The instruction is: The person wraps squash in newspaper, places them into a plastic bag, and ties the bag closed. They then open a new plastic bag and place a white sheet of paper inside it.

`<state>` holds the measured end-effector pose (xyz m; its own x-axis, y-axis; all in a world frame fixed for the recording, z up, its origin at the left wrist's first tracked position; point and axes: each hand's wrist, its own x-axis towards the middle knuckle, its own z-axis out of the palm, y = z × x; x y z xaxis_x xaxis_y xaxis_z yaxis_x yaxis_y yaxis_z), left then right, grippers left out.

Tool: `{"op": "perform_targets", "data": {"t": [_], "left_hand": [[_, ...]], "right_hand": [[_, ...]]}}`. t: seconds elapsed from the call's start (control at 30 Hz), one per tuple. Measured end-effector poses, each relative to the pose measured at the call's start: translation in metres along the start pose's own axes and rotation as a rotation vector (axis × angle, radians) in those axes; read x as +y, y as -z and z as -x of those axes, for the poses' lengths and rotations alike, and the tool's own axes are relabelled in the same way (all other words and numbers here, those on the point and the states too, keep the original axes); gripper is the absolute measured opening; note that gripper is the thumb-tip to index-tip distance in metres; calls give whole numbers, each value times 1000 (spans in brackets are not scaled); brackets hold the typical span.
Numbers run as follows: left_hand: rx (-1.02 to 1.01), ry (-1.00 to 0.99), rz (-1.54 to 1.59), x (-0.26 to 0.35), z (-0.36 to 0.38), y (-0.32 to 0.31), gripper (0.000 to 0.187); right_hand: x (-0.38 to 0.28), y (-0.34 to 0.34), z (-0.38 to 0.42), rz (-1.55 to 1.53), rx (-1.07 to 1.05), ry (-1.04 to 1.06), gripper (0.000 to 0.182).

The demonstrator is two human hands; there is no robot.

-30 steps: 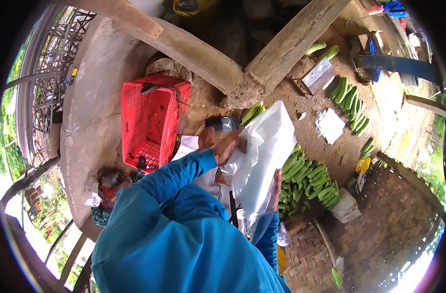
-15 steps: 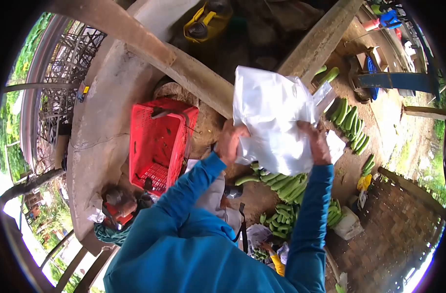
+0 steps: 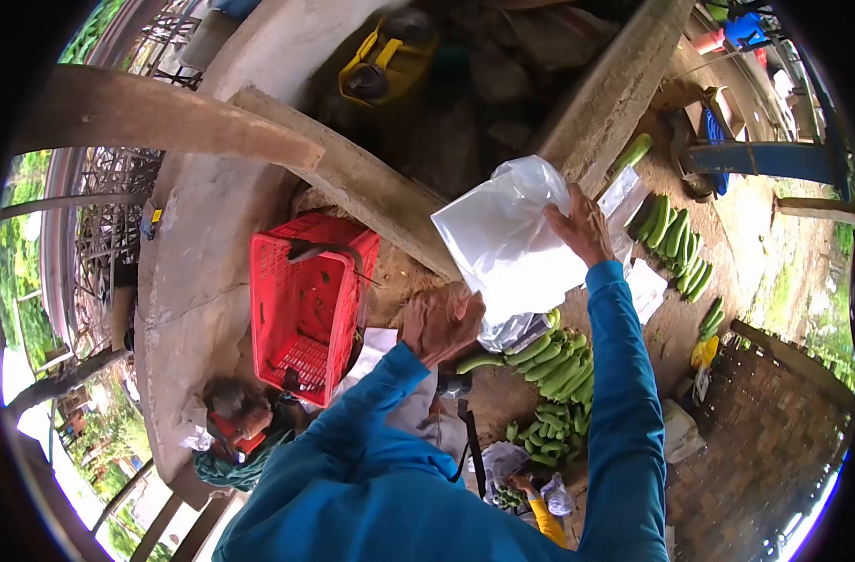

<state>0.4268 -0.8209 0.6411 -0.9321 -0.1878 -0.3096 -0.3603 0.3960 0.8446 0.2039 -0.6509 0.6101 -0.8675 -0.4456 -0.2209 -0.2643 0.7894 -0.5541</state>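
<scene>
A clear plastic bag (image 3: 512,239) is stretched between my two hands in the middle of the view. My left hand (image 3: 441,323) grips its lower left edge with curled fingers. On the bag's right side, my right hand (image 3: 582,225) pinches the plastic, thumb and fingers pressed on it. Beyond the bag lie long green vegetables (image 3: 554,361) on the ground, with a cluster of smaller green ones (image 3: 549,431) nearer to me. More plastic sheets (image 3: 645,290) lie right of the bag.
A red crate (image 3: 301,309) stands at left, beside a concrete ledge (image 3: 188,253). Wooden beams (image 3: 380,197) cross above. A yellow container (image 3: 385,66) is at the top. More long vegetables (image 3: 671,234) lie at right. Co-workers are at lower left and bottom, one with a yellow sleeve (image 3: 544,520).
My left hand has moved down and its fingers have curled more. My right hand has moved up and left along the bag. The bag has tilted and shifted lower.
</scene>
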Motion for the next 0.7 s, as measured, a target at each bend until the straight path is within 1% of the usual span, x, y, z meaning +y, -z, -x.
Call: {"op": "perform_targets", "data": {"t": [0.03, 0.07, 0.1, 0.17, 0.23, 0.27, 0.3, 0.37, 0.4, 0.43, 0.5, 0.53, 0.6, 0.63, 0.7], "left_hand": [[76, -105, 59, 16, -6, 12, 27], [195, -284, -78, 17, -15, 10, 20], [198, -291, -81, 18, -29, 7, 20], [345, -589, -283, 16, -55, 0, 24], [319, -519, -459, -15, -70, -18, 36], [359, -620, -522, -22, -78, -18, 39], [358, -628, -526, -27, -82, -21, 39], [430, -546, -577, -27, -79, -30, 34], [425, -501, -610, -25, -80, -32, 34], [432, -511, -617, -25, -81, -32, 34], [382, -488, -687, -27, -79, -32, 33], [378, -479, -706, -26, -79, -32, 34], [388, -474, -724, -26, -78, -34, 33], [399, -468, -736, -25, -80, -34, 32], [375, -455, -745, -24, -80, -35, 33]], "right_hand": [[2, -6, 3, -1, 5, -3, 52], [2, -11, 7, 66, 98, 21, 50], [2, -14, 10, 131, 194, 47, 49], [-3, -15, 17, 178, 239, 74, 49], [-12, -14, 27, 248, 566, 242, 51], [-19, -15, 33, 237, 576, 204, 61], [-27, -19, 41, 235, 585, 201, 61], [-32, -32, 63, 251, 430, 117, 73], [-25, -44, 68, 207, 319, 98, 81], [-14, -58, 72, 142, 389, 179, 83], [-8, -64, 78, 66, 356, 119, 88], [-8, -64, 77, 62, 358, 125, 88], [-7, -66, 75, 131, 420, 201, 88], [-12, -63, 76, 124, 425, 195, 88], [-23, -59, 82, 129, 353, -12, 87]]}}
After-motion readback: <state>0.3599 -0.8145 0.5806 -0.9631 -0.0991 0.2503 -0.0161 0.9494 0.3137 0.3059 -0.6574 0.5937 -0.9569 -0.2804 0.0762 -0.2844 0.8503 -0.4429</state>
